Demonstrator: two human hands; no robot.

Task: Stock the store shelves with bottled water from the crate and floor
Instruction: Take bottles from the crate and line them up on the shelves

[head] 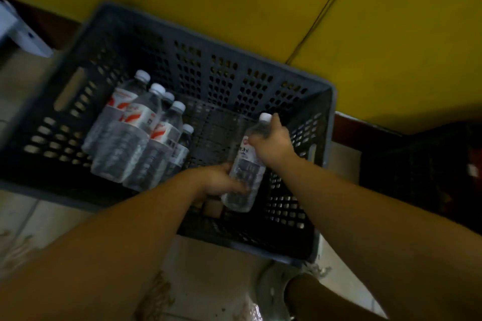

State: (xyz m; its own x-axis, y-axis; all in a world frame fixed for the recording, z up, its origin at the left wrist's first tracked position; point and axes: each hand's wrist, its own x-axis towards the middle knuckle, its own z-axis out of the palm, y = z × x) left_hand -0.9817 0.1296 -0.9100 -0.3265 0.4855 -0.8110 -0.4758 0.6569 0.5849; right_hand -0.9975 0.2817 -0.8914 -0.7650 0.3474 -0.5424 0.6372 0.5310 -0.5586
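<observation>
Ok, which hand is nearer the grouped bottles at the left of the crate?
Left. The left hand grips the lower part of the single bottle, just right of the grouped bottles. The right hand grips that bottle's neck, farther right, toward the crate wall.

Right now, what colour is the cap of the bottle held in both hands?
White. The cap of the held bottle shows best in the head view, just above the right hand.
</observation>
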